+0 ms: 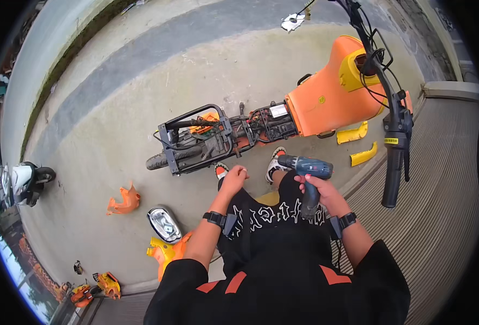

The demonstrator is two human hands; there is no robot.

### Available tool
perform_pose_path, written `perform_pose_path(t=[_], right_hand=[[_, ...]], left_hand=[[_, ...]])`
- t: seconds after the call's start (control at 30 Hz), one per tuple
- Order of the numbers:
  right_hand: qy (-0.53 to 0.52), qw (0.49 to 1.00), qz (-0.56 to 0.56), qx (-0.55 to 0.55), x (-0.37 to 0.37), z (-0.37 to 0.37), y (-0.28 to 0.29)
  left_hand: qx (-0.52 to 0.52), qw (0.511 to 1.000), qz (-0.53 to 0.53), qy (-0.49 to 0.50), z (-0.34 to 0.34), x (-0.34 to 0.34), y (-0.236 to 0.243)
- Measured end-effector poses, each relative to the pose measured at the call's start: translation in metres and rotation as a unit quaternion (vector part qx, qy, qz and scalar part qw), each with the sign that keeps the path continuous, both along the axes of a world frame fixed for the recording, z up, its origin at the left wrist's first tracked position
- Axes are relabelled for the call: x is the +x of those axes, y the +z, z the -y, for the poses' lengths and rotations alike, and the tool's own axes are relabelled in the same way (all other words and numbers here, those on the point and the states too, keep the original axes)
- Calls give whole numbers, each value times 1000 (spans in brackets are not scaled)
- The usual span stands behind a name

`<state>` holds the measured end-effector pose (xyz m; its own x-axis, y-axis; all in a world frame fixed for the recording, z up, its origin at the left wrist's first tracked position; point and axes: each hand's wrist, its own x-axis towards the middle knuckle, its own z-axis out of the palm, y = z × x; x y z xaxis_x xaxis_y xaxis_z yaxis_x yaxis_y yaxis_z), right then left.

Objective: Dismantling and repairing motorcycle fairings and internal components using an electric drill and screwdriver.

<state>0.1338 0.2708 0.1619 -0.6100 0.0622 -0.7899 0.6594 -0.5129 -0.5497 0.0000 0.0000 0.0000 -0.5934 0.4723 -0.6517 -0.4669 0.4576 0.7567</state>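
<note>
My right hand grips a blue cordless drill above my right thigh, its chuck turned to the left. Over my left knee, my left hand is closed with the fingers curled together; whatever they may hold is too small or hidden to make out. Beyond my feet stands a partly stripped electric scooter with its black tube frame and wiring bared. An orange front panel is still on it, below the handlebar. Neither hand touches the scooter.
Yellow trim pieces lie right of the scooter. On the left floor are an orange cover, a silver-and-black oval part and an orange-yellow panel. A white scooter stands far left. A ribbed shutter runs along the right.
</note>
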Motion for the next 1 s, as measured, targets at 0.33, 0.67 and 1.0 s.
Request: perform_pose_path(t=[0.33, 0.67, 1.0], right_hand=[[-51, 985, 156, -54, -30, 57, -236], [-61, 975, 200, -71, -23, 69, -359], [237, 971, -5, -21, 19, 96, -354]], left_hand=[[-94, 994, 41, -26, 34, 28, -167], [-172, 937, -239, -185, 35, -8, -154], [-167, 901, -369, -158, 15, 16, -151]])
